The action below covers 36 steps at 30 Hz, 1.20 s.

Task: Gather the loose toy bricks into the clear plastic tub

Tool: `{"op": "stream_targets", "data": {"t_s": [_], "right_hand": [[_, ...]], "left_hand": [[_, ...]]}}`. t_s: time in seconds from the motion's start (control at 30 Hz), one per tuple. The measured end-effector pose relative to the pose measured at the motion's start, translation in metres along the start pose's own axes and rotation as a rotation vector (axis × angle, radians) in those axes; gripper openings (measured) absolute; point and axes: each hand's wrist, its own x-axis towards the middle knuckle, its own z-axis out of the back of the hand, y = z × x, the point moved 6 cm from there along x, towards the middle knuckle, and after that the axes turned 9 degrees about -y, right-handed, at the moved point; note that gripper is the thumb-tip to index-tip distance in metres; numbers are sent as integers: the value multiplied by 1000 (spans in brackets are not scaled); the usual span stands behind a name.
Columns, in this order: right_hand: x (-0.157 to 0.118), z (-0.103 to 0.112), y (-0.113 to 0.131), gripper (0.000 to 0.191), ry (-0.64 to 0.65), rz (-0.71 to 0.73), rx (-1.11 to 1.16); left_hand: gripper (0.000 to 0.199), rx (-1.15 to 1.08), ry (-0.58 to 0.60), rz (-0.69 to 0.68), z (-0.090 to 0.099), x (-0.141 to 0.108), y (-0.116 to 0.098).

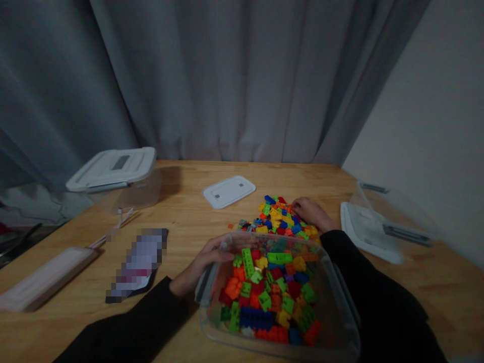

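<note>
In front of me a clear plastic storage box (340, 322) holds a layer of toy building bricks (264, 287) in green, red, orange, blue and yellow. My left hand (209, 254) grips its far left corner, the thumb over the rim and the fingers behind the wall. Beyond the box lies a heap of smaller loose bricks (276, 217) on the table. At the heap's right edge rests my right hand (308, 209), its fingers curled down among the bricks. Whatever those fingers may hold is hidden.
A lidded clear box (128, 186) stands at the back left. On the wooden table (181, 222) are a white lid (229, 191), a blurred-out phone-like object (138, 264) and a pale power strip (53, 277). An open clear box (401, 217) lies over another lid (368, 234) at right.
</note>
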Motion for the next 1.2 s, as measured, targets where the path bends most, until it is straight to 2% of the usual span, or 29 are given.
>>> {"op": "stream_targets", "data": {"t_s": [0.17, 0.33, 0.5, 0.63, 0.77, 0.97, 1.2], "right_hand": [[2, 5, -2, 25, -23, -2, -3], [4, 25, -2, 23, -79, 12, 8], [2, 60, 12, 21, -154, 85, 71], [-9, 98, 35, 20, -269, 183, 218], [-28, 129, 66, 21, -311, 265, 294], [-57, 156, 115, 20, -253, 366, 409], [-82, 154, 147, 14, -79, 516, 359]], "left_hand": [[58, -4, -22, -37, -2, 1, -2], [56, 2, -10, -39, -2, 2, -1], [59, 0, 0, -31, 1, 1, 2], [58, 3, -24, -31, 4, 1, 1], [59, 0, -5, -31, 0, 1, 0], [57, -32, -28, -40, -4, 0, -1], [58, 7, -27, -35, -4, 0, -3]]}}
